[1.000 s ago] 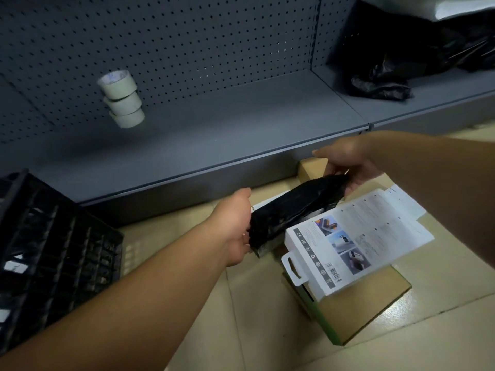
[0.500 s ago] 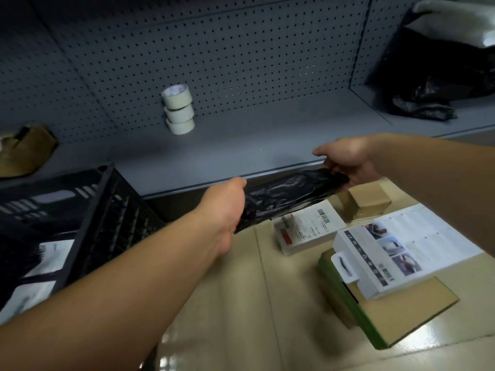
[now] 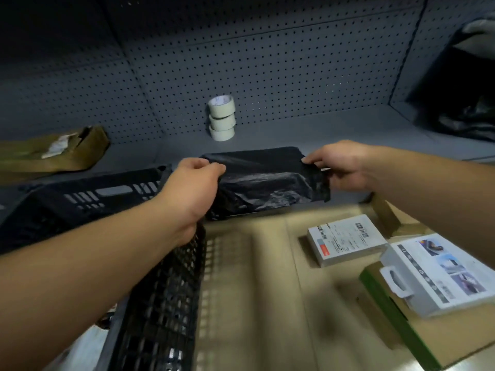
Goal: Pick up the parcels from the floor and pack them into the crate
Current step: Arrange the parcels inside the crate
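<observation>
From the head camera, both hands hold one black parcel (image 3: 267,180) up in the air. The left hand (image 3: 192,186) grips its left end with curled fingers. The right hand (image 3: 340,167) pinches its right end. The parcel hangs over the floor, just past the crate's right rim, with the front edge of the grey shelf (image 3: 334,129) behind it.

What could go wrong? The parcel is a soft, shiny bag, so it looks slippery. The right hand only pinches a thin bit of plastic — I think that bit could slide out or tear, and then that end would drop and swing. The bag also sags in the middle. If it goes across too low, it could catch on the rim of the black crate (image 3: 166,277) and fold up there.

Now the room to move. The crate sits by the left side of the floor, right under the left arm, and its open top is close. Its inside is dark, so I cannot tell how much space is left. The way from the parcel to the crate is short and nothing stands between — it only has to go left and over the rim.

On the floor (image 3: 254,303) to the right lie more parcels: a white box (image 3: 345,236), a picture box (image 3: 439,277) and a flat brown box (image 3: 442,338) under it. They are well apart from the crate.
</observation>
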Tool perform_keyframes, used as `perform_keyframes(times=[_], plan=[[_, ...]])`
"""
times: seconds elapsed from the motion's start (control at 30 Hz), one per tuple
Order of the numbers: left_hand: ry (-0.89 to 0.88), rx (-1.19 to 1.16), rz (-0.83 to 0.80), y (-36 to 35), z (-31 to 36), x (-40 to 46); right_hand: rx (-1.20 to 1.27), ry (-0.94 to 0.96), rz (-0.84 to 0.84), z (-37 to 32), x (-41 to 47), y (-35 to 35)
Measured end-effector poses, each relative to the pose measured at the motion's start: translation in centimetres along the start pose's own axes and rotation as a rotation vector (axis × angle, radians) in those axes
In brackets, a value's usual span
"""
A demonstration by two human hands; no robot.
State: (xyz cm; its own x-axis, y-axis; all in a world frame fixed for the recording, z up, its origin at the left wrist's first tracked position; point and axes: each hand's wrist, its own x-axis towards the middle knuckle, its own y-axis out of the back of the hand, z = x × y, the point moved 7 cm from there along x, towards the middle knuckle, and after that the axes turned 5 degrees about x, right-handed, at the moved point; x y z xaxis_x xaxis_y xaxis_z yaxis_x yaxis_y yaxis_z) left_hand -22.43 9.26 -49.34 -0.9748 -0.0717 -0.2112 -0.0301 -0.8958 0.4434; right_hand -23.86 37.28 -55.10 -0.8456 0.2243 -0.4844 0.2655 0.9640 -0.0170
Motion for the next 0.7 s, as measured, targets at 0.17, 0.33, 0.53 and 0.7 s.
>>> perform_keyframes(times=[0.17, 0.33, 0.53, 0.7], plan=[[0.032, -0.135, 0.013, 4.7, -1.2, 0.5, 0.065, 0.09, -0.158, -1.3, -0.8, -5.2], [0.02, -0.37, 0.026, 8.5, -2.6, 1.4, 0.005, 0.217, -0.073, -3.1, -1.6, -8.5], [0.017, -0.545, 0.03, 12.2, -2.4, 1.7, 0.059, 0.396, -0.175, -7.1, -5.1, -12.8], [-0.106, -0.573, 0.091, 15.5, -1.5, 2.0, 0.149, 0.455, -0.273, -8.5, -7.7, -15.8]])
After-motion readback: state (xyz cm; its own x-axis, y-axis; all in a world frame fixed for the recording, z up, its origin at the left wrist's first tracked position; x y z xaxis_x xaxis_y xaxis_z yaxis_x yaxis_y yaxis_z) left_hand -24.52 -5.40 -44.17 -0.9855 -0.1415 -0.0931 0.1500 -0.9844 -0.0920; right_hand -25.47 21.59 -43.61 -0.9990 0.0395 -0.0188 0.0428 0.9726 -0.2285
